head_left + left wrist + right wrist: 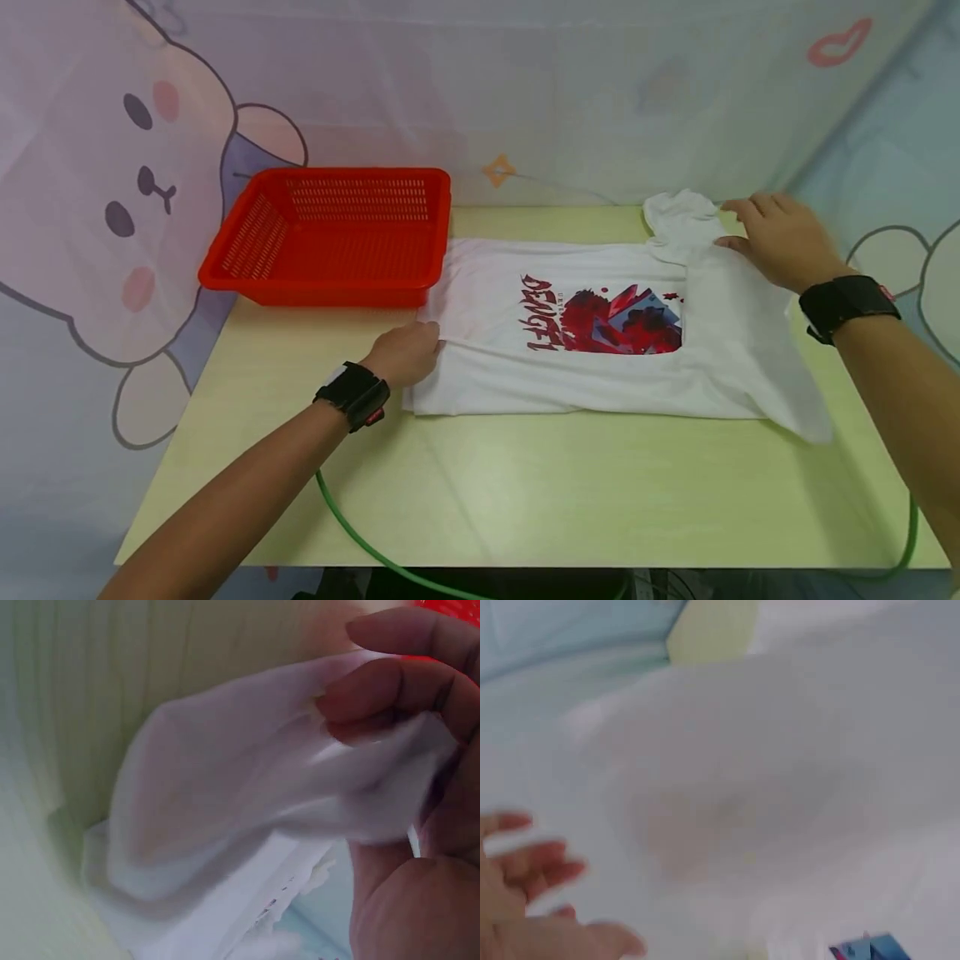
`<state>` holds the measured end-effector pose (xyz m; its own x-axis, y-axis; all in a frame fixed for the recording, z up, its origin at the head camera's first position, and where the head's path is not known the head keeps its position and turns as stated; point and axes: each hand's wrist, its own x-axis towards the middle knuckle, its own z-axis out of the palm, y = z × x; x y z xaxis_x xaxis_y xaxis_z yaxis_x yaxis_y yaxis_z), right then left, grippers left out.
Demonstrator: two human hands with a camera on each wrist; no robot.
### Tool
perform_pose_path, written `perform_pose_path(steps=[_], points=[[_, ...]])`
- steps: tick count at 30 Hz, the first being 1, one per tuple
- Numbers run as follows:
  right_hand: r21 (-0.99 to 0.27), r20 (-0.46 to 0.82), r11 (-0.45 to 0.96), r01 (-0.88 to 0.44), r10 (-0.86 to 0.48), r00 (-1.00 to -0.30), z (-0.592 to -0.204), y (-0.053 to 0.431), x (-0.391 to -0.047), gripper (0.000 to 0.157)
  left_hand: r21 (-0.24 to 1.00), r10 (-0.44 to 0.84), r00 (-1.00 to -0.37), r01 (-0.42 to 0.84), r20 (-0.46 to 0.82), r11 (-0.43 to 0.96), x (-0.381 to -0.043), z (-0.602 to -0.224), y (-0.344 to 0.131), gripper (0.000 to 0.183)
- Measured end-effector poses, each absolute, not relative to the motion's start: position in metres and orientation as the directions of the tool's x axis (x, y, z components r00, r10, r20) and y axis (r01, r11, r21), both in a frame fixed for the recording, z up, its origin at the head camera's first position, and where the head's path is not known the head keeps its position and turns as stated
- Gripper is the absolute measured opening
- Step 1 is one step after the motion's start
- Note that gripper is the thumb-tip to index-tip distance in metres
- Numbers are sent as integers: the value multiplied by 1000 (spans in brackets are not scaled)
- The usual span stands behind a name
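A white T-shirt [480,375] lies sideways on the table, its red and blue print [622,321] facing up. Part of the cloth is folded over at the right, covering the print's edge, and a bunched part [681,218] sits at the back right. My left hand [405,354] grips the shirt's left edge; in the left wrist view a loose fold [225,772] hangs from between its fingers and thumb. Over the folded right part is my right hand [787,237], fingers spread and relaxed. The right wrist view shows that hand [510,930] with nothing held, beside blurred white cloth.
A red plastic basket [341,296] with slotted sides stands at the back left, right against the shirt's far left corner. The pale wooden table [540,492] ends at a printed curtain [562,100] behind. A green tube [352,529] curves across the front edge.
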<state>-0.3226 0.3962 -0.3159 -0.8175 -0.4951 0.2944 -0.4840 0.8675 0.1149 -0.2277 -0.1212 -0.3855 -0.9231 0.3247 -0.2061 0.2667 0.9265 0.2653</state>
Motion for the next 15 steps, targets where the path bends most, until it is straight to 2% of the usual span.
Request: perform_pose_path(steps=[3,5,7,11,15], points=[[59,182,918,-392,-396,-900,-323,399,-313,57,301,277,-931,201,-237,932,-223,-386,-124,32],[-23,42,948,-318,-316,-948,-326,405,-298,60,364,244,-936,142,-252,921,-219,-388,-128,48],[-81,-120,964,-254,-262,-957,-332,413,-280,66,436,218,-943,90,-253,896,-214,-388,-133,65],[-180,-416,975,-126,-192,-889,-350,427,-242,76,526,199,-951,47,-237,849,-203,-389,-143,87],[-351,-545,936,-27,-228,-807,-366,434,-210,72,551,227,-927,28,-297,834,-194,-392,-150,88]])
